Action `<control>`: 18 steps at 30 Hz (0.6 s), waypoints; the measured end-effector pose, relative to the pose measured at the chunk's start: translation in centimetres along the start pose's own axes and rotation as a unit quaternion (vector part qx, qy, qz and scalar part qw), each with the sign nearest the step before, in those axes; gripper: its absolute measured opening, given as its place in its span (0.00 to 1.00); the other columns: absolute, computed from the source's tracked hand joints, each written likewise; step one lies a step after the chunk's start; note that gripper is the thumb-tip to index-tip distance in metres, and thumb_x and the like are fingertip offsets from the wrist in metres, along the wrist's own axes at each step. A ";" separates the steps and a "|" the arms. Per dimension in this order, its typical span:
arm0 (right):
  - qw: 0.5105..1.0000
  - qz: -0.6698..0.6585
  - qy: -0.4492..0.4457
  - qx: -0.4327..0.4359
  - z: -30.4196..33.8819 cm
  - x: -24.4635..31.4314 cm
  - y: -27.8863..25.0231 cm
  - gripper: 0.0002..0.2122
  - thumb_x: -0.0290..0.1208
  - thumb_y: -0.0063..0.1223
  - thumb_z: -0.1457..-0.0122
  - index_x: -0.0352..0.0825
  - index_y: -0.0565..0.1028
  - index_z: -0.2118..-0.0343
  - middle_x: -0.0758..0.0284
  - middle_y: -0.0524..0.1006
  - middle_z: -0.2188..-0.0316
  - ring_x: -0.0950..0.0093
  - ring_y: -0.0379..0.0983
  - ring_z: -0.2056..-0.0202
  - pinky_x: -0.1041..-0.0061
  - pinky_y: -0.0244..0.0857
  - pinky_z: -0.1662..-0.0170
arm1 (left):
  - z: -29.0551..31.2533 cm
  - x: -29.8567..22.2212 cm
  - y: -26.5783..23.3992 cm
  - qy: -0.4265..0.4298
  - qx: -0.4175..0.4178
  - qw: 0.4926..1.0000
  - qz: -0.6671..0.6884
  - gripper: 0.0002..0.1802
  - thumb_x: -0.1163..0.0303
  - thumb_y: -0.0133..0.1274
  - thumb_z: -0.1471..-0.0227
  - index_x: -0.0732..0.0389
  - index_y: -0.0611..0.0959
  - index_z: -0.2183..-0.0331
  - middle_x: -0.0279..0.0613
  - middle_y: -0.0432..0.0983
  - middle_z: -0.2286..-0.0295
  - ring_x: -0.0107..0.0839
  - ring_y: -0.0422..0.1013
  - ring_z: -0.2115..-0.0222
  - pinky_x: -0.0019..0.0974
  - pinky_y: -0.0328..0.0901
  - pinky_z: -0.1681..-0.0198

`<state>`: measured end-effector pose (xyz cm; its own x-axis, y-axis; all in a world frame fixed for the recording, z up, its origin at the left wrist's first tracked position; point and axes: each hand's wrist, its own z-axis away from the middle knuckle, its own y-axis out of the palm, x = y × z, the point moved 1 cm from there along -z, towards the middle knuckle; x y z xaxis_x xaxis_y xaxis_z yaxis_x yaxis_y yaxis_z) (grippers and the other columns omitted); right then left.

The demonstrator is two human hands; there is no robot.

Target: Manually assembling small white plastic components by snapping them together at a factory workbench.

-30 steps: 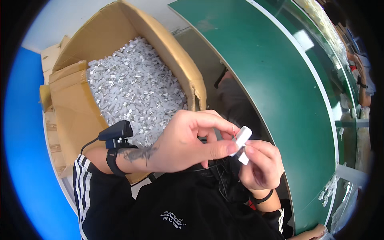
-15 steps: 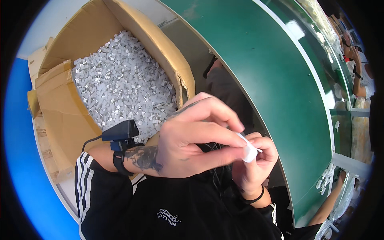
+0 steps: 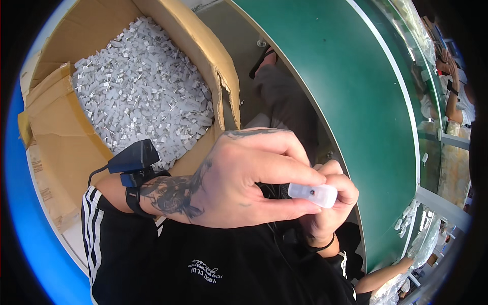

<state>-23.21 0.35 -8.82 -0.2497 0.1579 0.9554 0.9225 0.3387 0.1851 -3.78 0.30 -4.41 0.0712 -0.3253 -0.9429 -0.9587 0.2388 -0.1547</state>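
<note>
My left hand (image 3: 254,178), its forearm tattooed, pinches a small translucent white plastic piece (image 3: 310,193) between thumb and index finger. The piece is flat and oblong, with a small dark spot near its middle. Just behind it, my right hand (image 3: 340,195) has its fingers curled and closed against the piece's right end. My left hand and the piece partly cover that hand's fingertips. A black device (image 3: 134,156) with a cable is strapped to my left wrist, and a dark bracelet (image 3: 323,246) circles my right wrist.
A large open cardboard box (image 3: 66,109) at left holds a heap of small whitish plastic pieces (image 3: 147,91). To the right curves a green table (image 3: 351,91) with a pale edge. Another person's arm (image 3: 384,274) reaches in at lower right, near clear plastic bags (image 3: 424,244).
The piece has turned so that its broad face with the dark spot shows. My hands stay together. The box and table have shifted in the view.
</note>
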 end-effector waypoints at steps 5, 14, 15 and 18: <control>0.993 -0.055 0.078 -0.064 0.3 0.1 0.7 0.13 0.32 0.65 0.50 0.31 0.70 0.75 0.70 0.67 0.77 0.79 0.68 0.75 0.81 0.63 0.72 | 0.1 0.6 0.6 0.028 -0.037 0.999 0.009 0.20 0.76 0.69 0.66 0.64 0.85 0.64 0.38 0.75 0.71 0.26 0.73 0.73 0.26 0.66 0.73; 0.979 -0.172 0.096 0.046 0.0 0.0 2.2 0.09 0.29 0.46 0.39 0.34 0.60 0.62 0.60 0.68 0.66 0.77 0.65 0.67 0.78 0.62 0.61 | 0.4 0.6 0.0 0.020 -0.033 0.999 -0.002 0.20 0.76 0.69 0.66 0.62 0.85 0.64 0.37 0.76 0.72 0.26 0.73 0.73 0.27 0.66 0.72; 0.979 -0.173 0.098 0.048 -0.1 -0.1 2.2 0.09 0.29 0.46 0.39 0.34 0.60 0.62 0.60 0.68 0.66 0.77 0.65 0.67 0.78 0.62 0.61 | 0.5 0.7 0.0 0.019 -0.035 0.999 -0.003 0.20 0.76 0.69 0.66 0.62 0.85 0.64 0.37 0.76 0.72 0.26 0.73 0.73 0.27 0.66 0.72; 0.977 -0.168 0.123 0.048 -0.3 -0.2 2.4 0.09 0.28 0.46 0.40 0.33 0.60 0.63 0.60 0.68 0.66 0.77 0.64 0.67 0.78 0.61 0.60 | 1.0 0.7 -0.2 -0.036 -0.043 0.998 -0.021 0.20 0.74 0.70 0.65 0.62 0.85 0.64 0.38 0.76 0.72 0.27 0.73 0.71 0.28 0.67 0.71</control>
<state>-20.81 0.82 -8.51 -0.4448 -0.2009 0.8728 0.7652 0.4212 0.4869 -3.30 0.91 -5.33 0.1289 -0.2658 -0.9554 -0.9744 0.1449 -0.1717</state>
